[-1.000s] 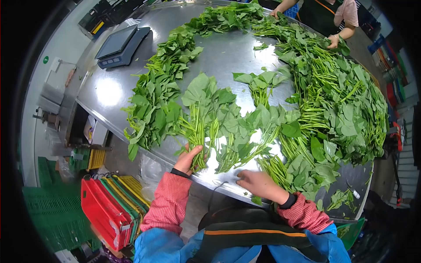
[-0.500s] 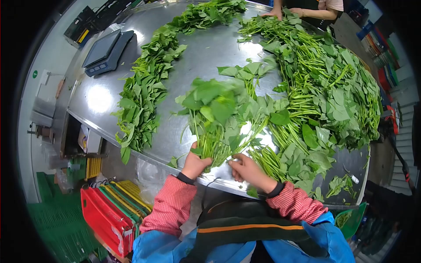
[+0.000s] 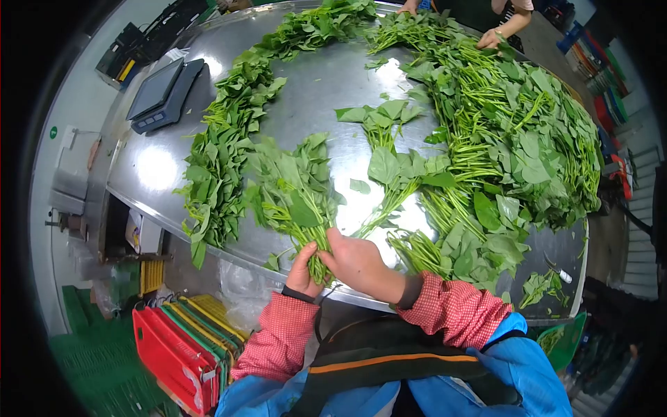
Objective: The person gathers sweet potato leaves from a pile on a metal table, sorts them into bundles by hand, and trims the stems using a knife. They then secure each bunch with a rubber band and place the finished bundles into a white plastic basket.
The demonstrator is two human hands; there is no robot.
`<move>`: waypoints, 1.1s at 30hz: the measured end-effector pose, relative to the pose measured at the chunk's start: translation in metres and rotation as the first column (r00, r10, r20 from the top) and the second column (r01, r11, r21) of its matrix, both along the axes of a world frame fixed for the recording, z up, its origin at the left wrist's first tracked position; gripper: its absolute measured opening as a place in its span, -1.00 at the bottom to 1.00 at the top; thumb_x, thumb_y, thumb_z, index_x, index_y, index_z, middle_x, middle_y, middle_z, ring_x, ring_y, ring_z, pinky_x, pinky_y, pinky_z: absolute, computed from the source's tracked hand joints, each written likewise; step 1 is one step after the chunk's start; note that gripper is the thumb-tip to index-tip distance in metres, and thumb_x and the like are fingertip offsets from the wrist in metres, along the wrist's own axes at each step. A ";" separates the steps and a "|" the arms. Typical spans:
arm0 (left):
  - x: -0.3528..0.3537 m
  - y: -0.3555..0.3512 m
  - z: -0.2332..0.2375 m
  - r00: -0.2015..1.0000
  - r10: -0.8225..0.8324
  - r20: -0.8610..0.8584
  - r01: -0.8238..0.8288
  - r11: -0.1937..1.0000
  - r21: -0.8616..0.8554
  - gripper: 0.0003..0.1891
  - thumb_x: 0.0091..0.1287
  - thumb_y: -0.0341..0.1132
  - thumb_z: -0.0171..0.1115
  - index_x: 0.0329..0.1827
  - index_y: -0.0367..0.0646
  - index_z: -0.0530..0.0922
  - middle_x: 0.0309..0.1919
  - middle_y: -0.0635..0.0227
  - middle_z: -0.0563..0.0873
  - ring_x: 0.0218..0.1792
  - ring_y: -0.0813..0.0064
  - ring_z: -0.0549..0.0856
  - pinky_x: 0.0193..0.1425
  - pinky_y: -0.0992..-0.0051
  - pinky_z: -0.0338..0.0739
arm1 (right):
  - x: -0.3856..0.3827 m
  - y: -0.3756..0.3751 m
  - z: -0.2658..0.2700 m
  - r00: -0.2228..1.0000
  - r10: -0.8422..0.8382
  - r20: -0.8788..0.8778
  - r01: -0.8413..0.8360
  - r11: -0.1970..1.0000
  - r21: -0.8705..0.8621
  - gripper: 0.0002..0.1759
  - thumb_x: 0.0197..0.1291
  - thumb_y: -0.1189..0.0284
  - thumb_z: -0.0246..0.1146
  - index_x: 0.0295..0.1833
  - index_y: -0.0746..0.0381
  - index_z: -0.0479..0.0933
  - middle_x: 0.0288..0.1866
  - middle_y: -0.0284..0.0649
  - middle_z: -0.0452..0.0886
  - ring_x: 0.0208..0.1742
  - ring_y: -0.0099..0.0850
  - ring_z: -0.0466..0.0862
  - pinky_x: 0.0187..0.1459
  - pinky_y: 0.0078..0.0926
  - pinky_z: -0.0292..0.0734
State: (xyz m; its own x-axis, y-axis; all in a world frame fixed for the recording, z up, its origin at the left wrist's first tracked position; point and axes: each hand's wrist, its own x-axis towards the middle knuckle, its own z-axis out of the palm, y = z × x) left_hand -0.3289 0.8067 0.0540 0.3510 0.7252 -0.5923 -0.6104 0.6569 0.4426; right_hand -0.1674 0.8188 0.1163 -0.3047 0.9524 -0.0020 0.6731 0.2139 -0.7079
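Both my hands meet at the stem end of one bunch of leafy greens (image 3: 288, 191) near the front edge of the steel table (image 3: 326, 83). My left hand (image 3: 303, 267) grips the stems from below. My right hand (image 3: 358, 263) closes on the same stems from the right. The bunch's leaves fan up and to the left, next to a long row of sorted greens (image 3: 226, 149). A smaller loose bunch (image 3: 392, 174) lies just right of my hands.
A big heap of unsorted greens (image 3: 514, 132) fills the table's right side. A scale (image 3: 161, 94) sits at the far left. Another person's hands (image 3: 490, 38) work at the far edge. Red and yellow crates (image 3: 177, 340) stand on the floor below left.
My right hand came off the table edge to the bunch's stems and now grips them. The bunch was lifted, then swung left toward the sorted row.
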 end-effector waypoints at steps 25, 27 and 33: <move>0.023 -0.018 0.005 0.996 -0.082 -0.026 0.084 0.995 0.054 -0.60 0.31 -0.44 0.18 0.20 -0.32 0.39 -0.06 0.14 0.65 -0.08 0.32 0.70 -0.01 0.32 0.67 | 0.033 -0.005 -0.033 0.710 -0.483 -0.512 0.015 0.738 -0.675 -0.75 0.28 0.34 0.23 -0.29 0.33 0.44 -0.59 -0.35 0.49 -0.70 -0.62 0.43 -0.67 -0.62 0.30; 0.023 -0.019 0.001 0.996 -0.054 -0.067 0.060 0.995 0.081 -0.61 0.28 -0.47 0.19 0.17 -0.32 0.41 -0.09 0.16 0.66 -0.13 0.34 0.71 -0.09 0.37 0.68 | 0.034 -0.009 -0.041 0.686 -0.494 -0.534 0.008 0.739 -0.673 -0.78 0.28 0.38 0.21 -0.30 0.32 0.44 -0.61 -0.36 0.48 -0.70 -0.63 0.44 -0.67 -0.62 0.30; 0.032 -0.022 0.005 0.995 0.023 -0.093 -0.023 1.000 0.005 -0.63 0.26 -0.47 0.21 0.13 -0.31 0.44 -0.15 0.20 0.67 -0.24 0.40 0.71 -0.21 0.47 0.68 | 0.048 -0.033 -0.025 0.618 -0.584 -0.527 0.235 0.776 -0.585 -0.80 0.26 0.43 0.21 -0.38 0.30 0.45 -0.69 -0.40 0.42 -0.70 -0.65 0.42 -0.66 -0.62 0.27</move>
State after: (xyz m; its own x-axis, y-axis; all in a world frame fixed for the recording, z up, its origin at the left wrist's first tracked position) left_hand -0.2965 0.7852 0.0591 0.2778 0.7348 -0.6188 -0.5815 0.6413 0.5005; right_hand -0.1196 0.7853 0.0917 0.0336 0.9167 -0.3981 -0.0650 -0.3955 -0.9162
